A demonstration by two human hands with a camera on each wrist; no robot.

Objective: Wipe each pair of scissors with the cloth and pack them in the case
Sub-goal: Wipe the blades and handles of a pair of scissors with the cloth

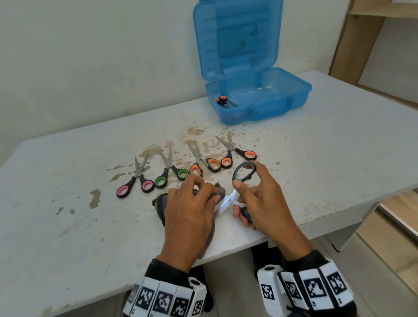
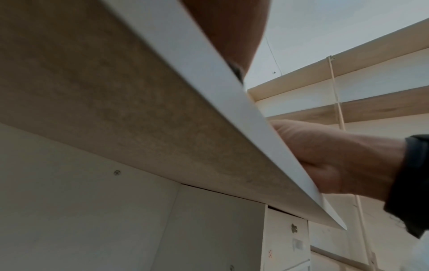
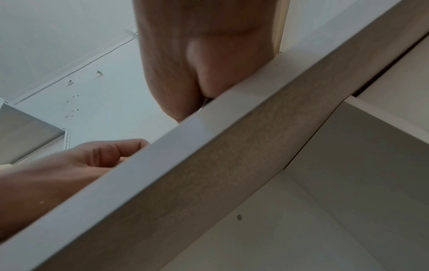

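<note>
My right hand grips the grey-handled scissors by the handles, one loop sticking up above my fingers. Their white-looking blades run left into the grey cloth, which my left hand holds wrapped round them near the table's front edge. The blue case stands open at the back right, with one orange-handled pair inside. A pink pair, a green pair and two orange pairs lie in a row beyond my hands.
Brown stains mark the white table around the row of scissors. Both wrist views look up from below the table edge and show only parts of the hands. Wooden shelving stands to the right.
</note>
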